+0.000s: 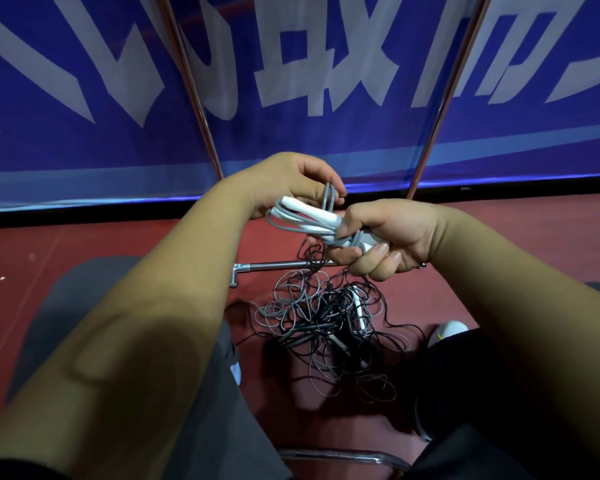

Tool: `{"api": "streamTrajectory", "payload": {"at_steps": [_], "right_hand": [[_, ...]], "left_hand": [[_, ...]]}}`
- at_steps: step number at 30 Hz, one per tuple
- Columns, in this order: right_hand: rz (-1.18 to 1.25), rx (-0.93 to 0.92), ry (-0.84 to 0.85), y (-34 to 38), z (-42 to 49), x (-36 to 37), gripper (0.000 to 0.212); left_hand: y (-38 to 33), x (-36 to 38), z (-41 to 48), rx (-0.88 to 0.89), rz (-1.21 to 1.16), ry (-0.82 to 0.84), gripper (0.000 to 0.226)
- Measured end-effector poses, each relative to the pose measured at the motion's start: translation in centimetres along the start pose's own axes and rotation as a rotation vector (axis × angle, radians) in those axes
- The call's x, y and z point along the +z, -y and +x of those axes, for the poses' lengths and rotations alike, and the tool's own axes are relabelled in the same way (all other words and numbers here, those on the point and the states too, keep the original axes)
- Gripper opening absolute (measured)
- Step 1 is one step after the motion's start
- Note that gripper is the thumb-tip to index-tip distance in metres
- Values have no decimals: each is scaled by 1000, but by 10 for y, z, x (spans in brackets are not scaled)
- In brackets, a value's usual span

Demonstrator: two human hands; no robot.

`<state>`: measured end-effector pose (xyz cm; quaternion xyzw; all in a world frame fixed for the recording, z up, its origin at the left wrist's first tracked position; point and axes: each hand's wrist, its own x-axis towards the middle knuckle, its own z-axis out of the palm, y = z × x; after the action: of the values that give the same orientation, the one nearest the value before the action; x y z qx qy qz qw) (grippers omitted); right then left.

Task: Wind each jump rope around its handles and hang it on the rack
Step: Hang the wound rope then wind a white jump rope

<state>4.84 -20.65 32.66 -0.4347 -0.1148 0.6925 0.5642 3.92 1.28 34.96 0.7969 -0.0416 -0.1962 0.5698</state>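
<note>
Red floor, blue banner, tangled ropes, both hands gripping white handles.

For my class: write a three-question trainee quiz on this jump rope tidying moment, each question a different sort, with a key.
1. True or false: the white handles lie together, gripped by the right hand.
2. Which is the left hand pinching? A) grey cord B) rack pole C) shoe
3. Fill in: the tangled pile of ropes lies on the ___ floor.

Key: 1 true; 2 A; 3 red.
</note>
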Motion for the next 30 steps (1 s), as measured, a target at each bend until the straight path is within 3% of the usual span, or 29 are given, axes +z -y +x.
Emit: {"api": "streamTrajectory", "payload": {"at_steps": [4, 12, 18, 23, 28, 30], "right_hand": [[-21, 35, -55, 1, -1, -1, 17], [-83, -20, -251, 2, 4, -1, 16], [-55, -111, -582, 5, 16, -9, 4], [-18, -319, -837, 6, 24, -20, 20], [-26, -390, -765, 4, 32, -10, 24], [-10, -416, -700, 5, 34, -4, 26]], "left_hand": [[-5, 0, 0, 48, 20, 0, 13], [-16, -4, -7, 84, 178, -44, 16], [-22, -9, -6, 176, 537, -176, 19], [-18, -13, -6, 72, 768, -123, 23], [-4, -4, 4, -148, 1193, -170, 8], [0, -1, 7, -206, 1078, -265, 12]]}}
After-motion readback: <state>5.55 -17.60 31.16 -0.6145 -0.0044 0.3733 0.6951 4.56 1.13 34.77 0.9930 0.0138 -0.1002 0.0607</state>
